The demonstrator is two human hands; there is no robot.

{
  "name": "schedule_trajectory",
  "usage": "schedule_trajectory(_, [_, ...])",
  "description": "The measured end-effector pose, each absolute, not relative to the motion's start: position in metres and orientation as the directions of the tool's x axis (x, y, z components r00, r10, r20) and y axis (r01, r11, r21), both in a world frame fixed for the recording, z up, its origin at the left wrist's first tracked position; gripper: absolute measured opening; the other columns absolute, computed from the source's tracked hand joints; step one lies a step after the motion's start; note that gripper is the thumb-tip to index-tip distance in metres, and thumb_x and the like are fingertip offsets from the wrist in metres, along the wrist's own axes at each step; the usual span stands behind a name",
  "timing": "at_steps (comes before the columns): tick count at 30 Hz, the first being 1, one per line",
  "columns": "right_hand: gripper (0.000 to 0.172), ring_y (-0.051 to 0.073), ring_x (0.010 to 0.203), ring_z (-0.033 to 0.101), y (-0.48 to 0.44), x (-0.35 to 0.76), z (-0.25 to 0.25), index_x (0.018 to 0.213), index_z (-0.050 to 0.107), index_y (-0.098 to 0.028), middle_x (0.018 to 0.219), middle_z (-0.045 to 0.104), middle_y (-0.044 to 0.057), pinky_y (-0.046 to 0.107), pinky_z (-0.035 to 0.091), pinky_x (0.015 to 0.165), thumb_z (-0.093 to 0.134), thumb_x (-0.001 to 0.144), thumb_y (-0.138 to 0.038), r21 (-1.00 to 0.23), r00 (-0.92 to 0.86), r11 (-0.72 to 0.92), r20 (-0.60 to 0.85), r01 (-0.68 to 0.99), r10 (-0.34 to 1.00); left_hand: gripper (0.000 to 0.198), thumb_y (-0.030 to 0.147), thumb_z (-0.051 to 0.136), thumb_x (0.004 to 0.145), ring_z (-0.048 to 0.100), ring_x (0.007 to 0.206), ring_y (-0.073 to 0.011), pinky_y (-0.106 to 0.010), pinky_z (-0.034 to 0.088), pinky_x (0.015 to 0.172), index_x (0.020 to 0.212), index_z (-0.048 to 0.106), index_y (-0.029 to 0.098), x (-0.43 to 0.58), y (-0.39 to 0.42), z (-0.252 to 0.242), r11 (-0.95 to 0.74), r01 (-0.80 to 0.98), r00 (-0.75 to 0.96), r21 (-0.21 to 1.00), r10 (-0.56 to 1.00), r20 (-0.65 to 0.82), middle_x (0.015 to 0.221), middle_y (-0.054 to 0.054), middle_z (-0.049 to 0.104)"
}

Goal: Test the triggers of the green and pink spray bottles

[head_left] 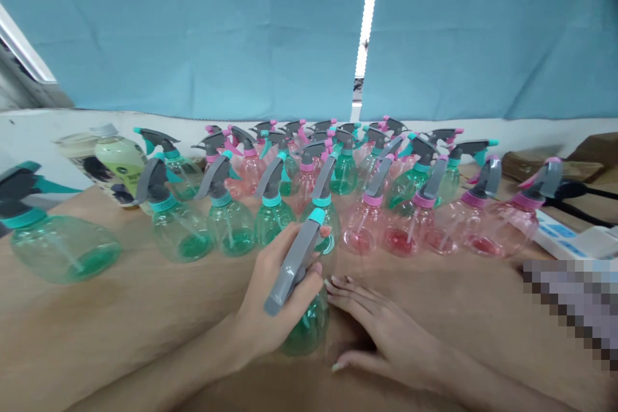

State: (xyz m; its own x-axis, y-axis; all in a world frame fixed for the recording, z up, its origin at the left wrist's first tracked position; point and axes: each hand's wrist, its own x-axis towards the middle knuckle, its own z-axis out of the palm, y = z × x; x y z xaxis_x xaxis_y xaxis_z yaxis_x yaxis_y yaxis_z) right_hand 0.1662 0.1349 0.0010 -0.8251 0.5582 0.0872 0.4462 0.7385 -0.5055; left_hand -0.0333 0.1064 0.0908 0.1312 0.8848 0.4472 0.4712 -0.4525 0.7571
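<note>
My left hand (275, 299) is wrapped around the neck of a green spray bottle (305, 328) with a grey trigger head (292, 262) and a teal nozzle tip. The bottle stands on the wooden table (120, 322) just in front of me. My right hand (381, 328) lies beside it with fingers stretched out, fingertips touching the bottle's body. Behind stand rows of several spray bottles: green ones (232, 222) on the left, pink ones (400, 232) on the right.
A larger green spray bottle (58, 248) stands at far left. A pale yellow-green labelled bottle (118, 164) sits at back left. White power strip (574, 238) with black cables is at right, above a blurred patch. Blue curtain hangs behind.
</note>
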Motion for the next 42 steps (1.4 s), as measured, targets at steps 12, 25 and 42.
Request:
schedule_trajectory(12, [0.073, 0.027, 0.139, 0.031, 0.136, 0.165, -0.002, 0.141, 0.044, -0.018, 0.150, 0.036, 0.010, 0.046, 0.027, 0.114, 0.057, 0.083, -0.061, -0.536, -0.820, 0.723, 0.096, 0.435, 0.565, 0.022, 0.011, 0.046, 0.081, 0.056, 0.065, -0.0109, -0.023, 0.050, 0.064, 0.100, 0.051, 0.021, -0.036, 0.104, 0.093, -0.460, 0.465, 0.133, 0.757, 0.881, 0.454, 0.083, 0.002, 0.054])
schedule_trajectory(25, [0.074, 0.027, 0.137, 0.034, 0.136, 0.166, -0.006, 0.142, 0.041, -0.020, 0.149, 0.039, 0.010, 0.046, 0.029, 0.114, 0.058, 0.082, -0.060, -0.534, -0.811, 0.728, 0.126, 0.430, 0.571, 0.017, 0.014, 0.047, 0.078, 0.057, 0.065, -0.0129, -0.027, 0.050, 0.062, 0.091, 0.053, 0.023, -0.045, 0.105, 0.087, -0.482, 0.530, 0.187, 0.698, 0.869, 0.459, 0.079, 0.002, 0.057])
schedule_trajectory(42, [0.072, 0.025, 0.139, 0.030, 0.136, 0.167, -0.001, 0.142, 0.041, -0.017, 0.149, 0.037, 0.009, 0.043, 0.026, 0.115, 0.056, 0.085, -0.058, -0.516, -0.827, 0.738, 0.096, 0.434, 0.553, 0.021, 0.017, 0.047, 0.084, 0.061, 0.078, -0.0152, -0.028, 0.053, 0.070, 0.103, 0.051, 0.026, -0.041, 0.110, 0.090, -0.454, 0.572, 0.153, 0.683, 0.877, 0.455, 0.092, 0.000, 0.059])
